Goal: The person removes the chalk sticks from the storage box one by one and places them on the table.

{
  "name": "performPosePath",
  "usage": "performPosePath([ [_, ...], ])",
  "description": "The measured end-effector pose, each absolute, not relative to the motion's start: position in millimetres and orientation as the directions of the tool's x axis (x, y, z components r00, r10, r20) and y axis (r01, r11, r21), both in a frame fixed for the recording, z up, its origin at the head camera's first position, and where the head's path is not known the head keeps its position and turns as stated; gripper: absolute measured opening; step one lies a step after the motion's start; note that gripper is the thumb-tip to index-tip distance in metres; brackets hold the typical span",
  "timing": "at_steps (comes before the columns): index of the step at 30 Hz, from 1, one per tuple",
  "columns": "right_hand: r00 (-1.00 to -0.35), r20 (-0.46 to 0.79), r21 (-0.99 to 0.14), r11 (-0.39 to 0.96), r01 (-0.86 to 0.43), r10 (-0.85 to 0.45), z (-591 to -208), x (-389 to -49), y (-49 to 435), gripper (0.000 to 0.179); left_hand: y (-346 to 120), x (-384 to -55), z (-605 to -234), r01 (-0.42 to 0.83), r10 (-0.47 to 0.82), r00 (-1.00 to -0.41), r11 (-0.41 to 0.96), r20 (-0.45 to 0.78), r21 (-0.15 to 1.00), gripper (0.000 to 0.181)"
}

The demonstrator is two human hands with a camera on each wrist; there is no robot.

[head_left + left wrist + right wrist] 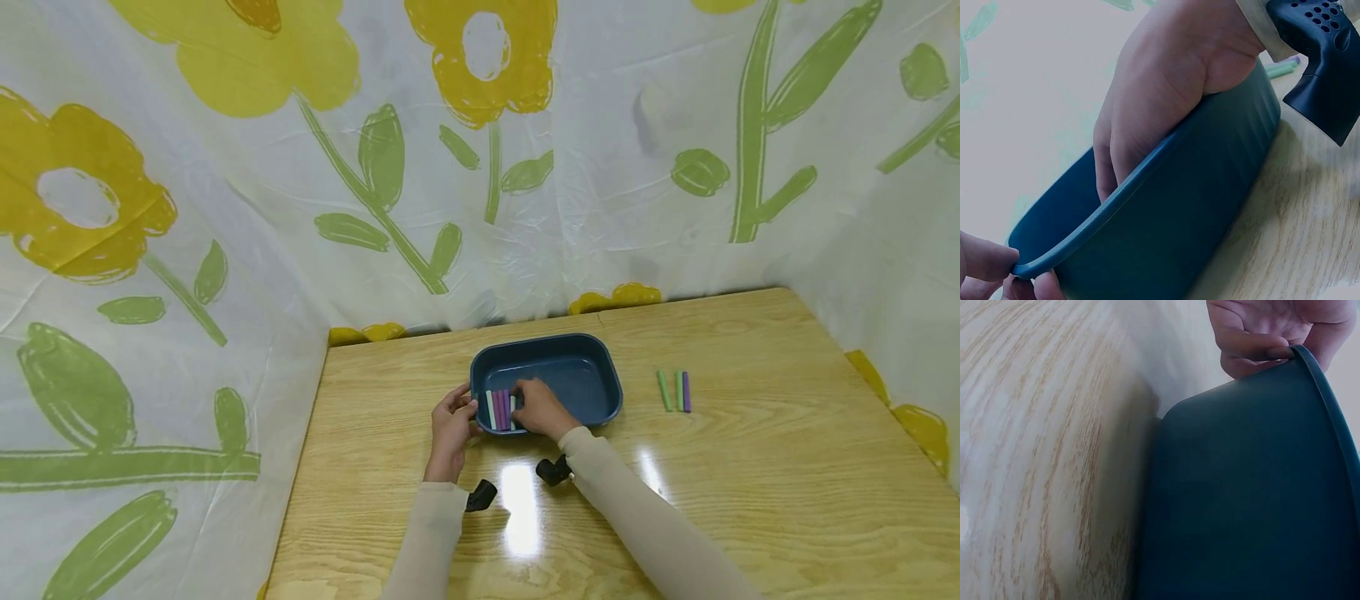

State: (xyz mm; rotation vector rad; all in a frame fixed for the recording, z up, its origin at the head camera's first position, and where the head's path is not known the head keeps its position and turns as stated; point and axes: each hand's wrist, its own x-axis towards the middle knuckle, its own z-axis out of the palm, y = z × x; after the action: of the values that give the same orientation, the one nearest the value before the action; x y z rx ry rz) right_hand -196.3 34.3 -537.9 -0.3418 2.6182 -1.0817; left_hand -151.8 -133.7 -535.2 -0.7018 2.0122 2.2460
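Observation:
A dark blue rectangular basin point(577, 340) sits on the wooden table. My left hand point(450, 433) grips its left rim, thumb and fingers pinching the edge, as the left wrist view also shows. Inside the left end, several chalk sticks point(498, 410) lie side by side, purple ones in the middle and a whitish one at the left. My right hand point(542, 408) reaches over the near wall into the basin, its curled fingers around a pale chalk stick point(513, 403) at the right end of that row. The fingertips are hidden behind the basin wall point(1147, 231) in the left wrist view.
To the right of the basin lie two green chalk sticks point(664, 392) and one purple stick point(686, 392) on the table point(750, 467). Flower-printed white cloth point(585, 208) hangs along the table's back and sides. A black wrist camera point(553, 471) sticks out below the right wrist.

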Motion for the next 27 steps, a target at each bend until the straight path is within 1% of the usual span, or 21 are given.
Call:
performPosePath([
  [7,-0.944,-0.160,-0.776,0.627,-0.061,-0.289,-537,-192,37,0.030,-133,-151,-534,-0.323,-0.262,-0.898,-0.153,-0.353,0.934,0.041],
  [16,-0.961,-0.039,-0.826,0.550,-0.123,-0.273,-538,-192,40,0.027,-132,-149,-529,-0.327,-0.255,-0.900,-0.146,-0.354,0.934,0.042],
  [20,-0.970,0.010,-0.877,0.464,-0.124,-0.241,-537,-192,41,0.027,-133,-150,-529,-0.324,-0.256,-0.900,-0.147,-0.352,0.935,0.042],
  [27,-0.985,0.119,-0.946,0.287,-0.151,-0.128,-535,-189,49,0.029,-134,-151,-533,-0.329,-0.259,-0.896,-0.154,-0.359,0.932,0.041],
])
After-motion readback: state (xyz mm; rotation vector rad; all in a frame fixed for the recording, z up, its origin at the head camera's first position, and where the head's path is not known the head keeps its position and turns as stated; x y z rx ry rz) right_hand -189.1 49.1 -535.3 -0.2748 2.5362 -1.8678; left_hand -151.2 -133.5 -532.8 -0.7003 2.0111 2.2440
